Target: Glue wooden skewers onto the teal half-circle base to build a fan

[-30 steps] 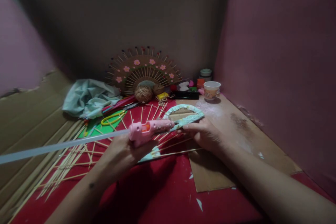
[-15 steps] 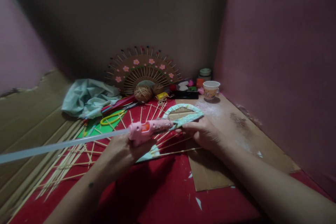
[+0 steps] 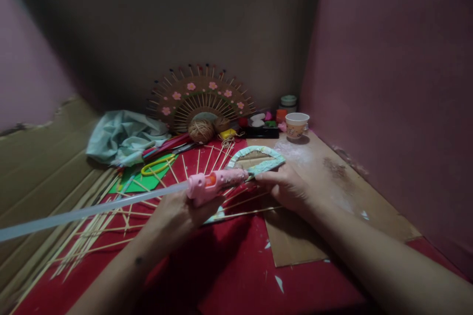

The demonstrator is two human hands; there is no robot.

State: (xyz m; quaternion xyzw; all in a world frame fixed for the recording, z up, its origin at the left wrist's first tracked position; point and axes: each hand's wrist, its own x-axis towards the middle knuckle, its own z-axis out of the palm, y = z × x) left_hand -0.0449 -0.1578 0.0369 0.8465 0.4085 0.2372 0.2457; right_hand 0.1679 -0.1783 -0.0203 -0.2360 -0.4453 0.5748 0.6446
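My left hand (image 3: pixel 185 211) is wrapped round a pink glue gun (image 3: pixel 214 184), and a long, pale glue stick (image 3: pixel 96 211) runs out of its back to the left. The nozzle points right, at the lower edge of a half-round frame covered in light green patterned material (image 3: pixel 240 156). My right hand (image 3: pixel 283 184) pinches that frame by its lower right corner. Beneath the hands, thin wooden sticks (image 3: pixel 244 200) fan out from a small light green piece (image 3: pixel 216 215), mostly hidden by my left hand.
A stick fan with pink flowers (image 3: pixel 201 83) leans on the back wall, behind a ball of twine (image 3: pixel 200 131). Crumpled cloth (image 3: pixel 123 135) and yellow-handled scissors (image 3: pixel 157 165) lie left. A paper cup (image 3: pixel 296 127) stands back right on cardboard (image 3: pixel 318 157). Loose sticks (image 3: pixel 81 246) lie left.
My left hand and the glue gun have moved slightly right, bringing the nozzle further along the frame's lower edge. The frame has shifted slightly left in my right hand.
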